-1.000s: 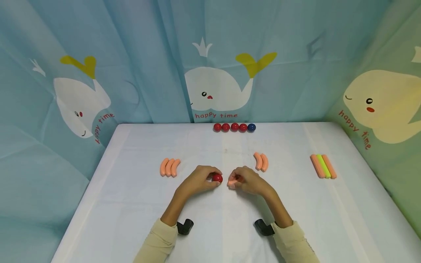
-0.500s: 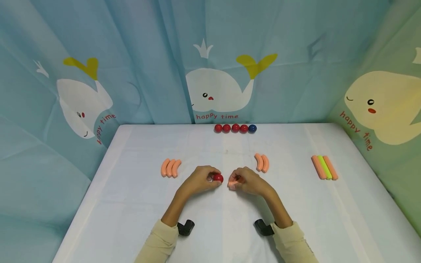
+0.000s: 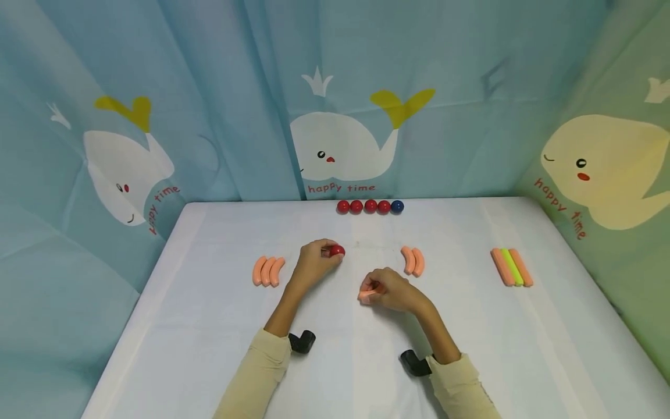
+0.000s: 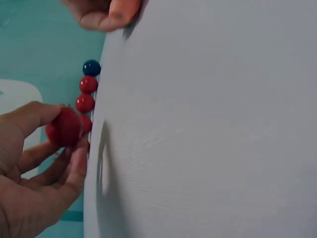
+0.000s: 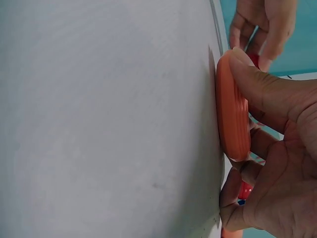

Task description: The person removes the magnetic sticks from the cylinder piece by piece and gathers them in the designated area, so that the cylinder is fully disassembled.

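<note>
In the head view my left hand (image 3: 313, 263) pinches a red ball (image 3: 337, 251) between thumb and fingers. The left wrist view shows this ball (image 4: 64, 128) held up off the white table, its shadow falling below. Nearer to me, my right hand (image 3: 391, 290) grips an orange ridged stick (image 5: 232, 106), thumb along one side and fingers behind. The stick lies low, right over the tabletop. Beyond the left hand, a row of several red balls (image 3: 370, 206) ends in a blue ball (image 3: 397, 207) on the right.
Three curved orange toy sausages (image 3: 266, 272) lie on the left of the white table (image 3: 199, 349). A pair of curved sausages (image 3: 413, 261) sits beyond my right hand. Far right are two orange sticks with a lime stick (image 3: 512, 267) between. A whale-print curtain (image 3: 235, 116) hangs behind.
My left hand has moved away from me, toward the back of the table, carrying the red ball. My right hand keeps hold of the orange stick in nearly the same spot.
</note>
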A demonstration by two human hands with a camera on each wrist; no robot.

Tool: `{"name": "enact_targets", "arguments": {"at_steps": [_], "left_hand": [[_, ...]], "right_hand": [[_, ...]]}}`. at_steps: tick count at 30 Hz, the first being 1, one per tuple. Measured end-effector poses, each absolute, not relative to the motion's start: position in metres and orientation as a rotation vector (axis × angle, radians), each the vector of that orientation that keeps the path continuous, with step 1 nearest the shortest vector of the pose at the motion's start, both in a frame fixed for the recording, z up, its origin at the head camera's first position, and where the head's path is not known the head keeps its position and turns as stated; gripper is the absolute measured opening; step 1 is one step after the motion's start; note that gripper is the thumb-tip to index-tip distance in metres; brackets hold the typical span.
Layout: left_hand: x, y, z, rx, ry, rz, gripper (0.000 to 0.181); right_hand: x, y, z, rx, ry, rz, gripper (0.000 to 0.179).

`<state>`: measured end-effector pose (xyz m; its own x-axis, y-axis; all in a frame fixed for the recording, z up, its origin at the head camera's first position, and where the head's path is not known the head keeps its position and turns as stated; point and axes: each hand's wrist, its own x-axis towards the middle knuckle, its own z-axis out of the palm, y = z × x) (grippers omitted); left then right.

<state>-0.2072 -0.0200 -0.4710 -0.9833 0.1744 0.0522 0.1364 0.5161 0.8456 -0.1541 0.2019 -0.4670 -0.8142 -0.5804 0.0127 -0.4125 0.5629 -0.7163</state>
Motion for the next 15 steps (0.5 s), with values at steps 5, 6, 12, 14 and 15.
{"name": "enact_targets", "arguments": {"at_steps": [5, 6, 12, 14, 15], "left_hand": [[-0.235, -0.012, -0.475, 0.166, 2.756, 1.643, 0.029], [-0.241, -0.011, -0.476, 0.137, 2.759, 1.661, 0.029], [-0.271, -0.006, -0.48, -0.003, 2.786, 1.743, 0.032], [-0.28, -0.004, -0.48, -0.028, 2.811, 1.747, 0.032], [-0.285, -0.003, -0.479, -0.038, 2.824, 1.741, 0.033]], "right_hand": [[-0.153, 0.205, -0.468, -0.818, 2.57, -1.096, 0.009], [-0.153, 0.205, -0.468, -0.815, 2.564, -1.098, 0.009], [-0.15, 0.203, -0.467, -0.782, 2.573, -1.07, 0.01], [-0.15, 0.202, -0.466, -0.779, 2.591, -1.055, 0.01], [-0.15, 0.202, -0.465, -0.778, 2.6, -1.048, 0.01]]}}
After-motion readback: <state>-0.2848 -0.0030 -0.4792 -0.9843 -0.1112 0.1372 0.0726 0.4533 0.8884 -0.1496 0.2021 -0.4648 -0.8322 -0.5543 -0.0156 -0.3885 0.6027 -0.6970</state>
